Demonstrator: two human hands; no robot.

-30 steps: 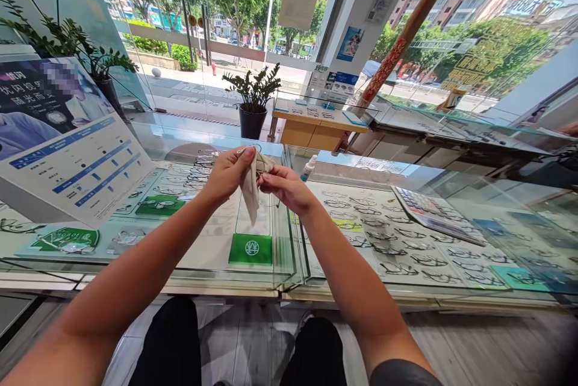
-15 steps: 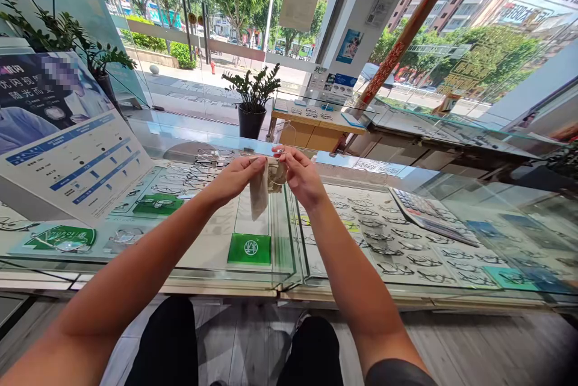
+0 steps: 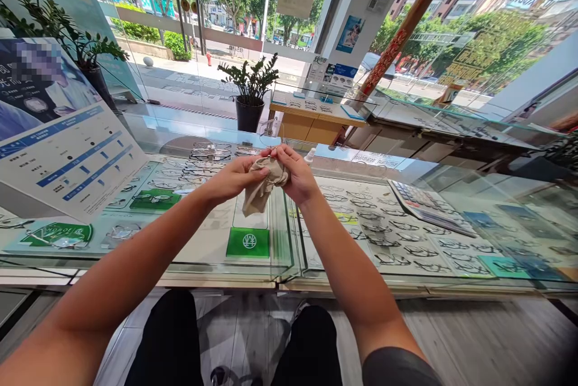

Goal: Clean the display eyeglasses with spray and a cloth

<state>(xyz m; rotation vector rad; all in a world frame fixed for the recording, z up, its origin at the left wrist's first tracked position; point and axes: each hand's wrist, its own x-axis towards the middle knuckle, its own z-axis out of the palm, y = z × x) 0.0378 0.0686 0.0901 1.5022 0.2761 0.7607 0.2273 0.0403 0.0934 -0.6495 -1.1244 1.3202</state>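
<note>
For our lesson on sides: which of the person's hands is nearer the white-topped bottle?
Right: the bottle stands just beyond the right hand; the left hand is farther off, across the cloth.

From my end, I see the bare left hand (image 3: pixel 238 180) and bare right hand (image 3: pixel 298 174) pinching a crumpled beige cloth (image 3: pixel 257 199) above a long glass display counter (image 3: pixel 203 258), a small white-topped bottle (image 3: pixel 310 156) near the right hand.

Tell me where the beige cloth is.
In the head view, the beige cloth is near the centre, held between the left hand and right hand, above the green panel.
</note>
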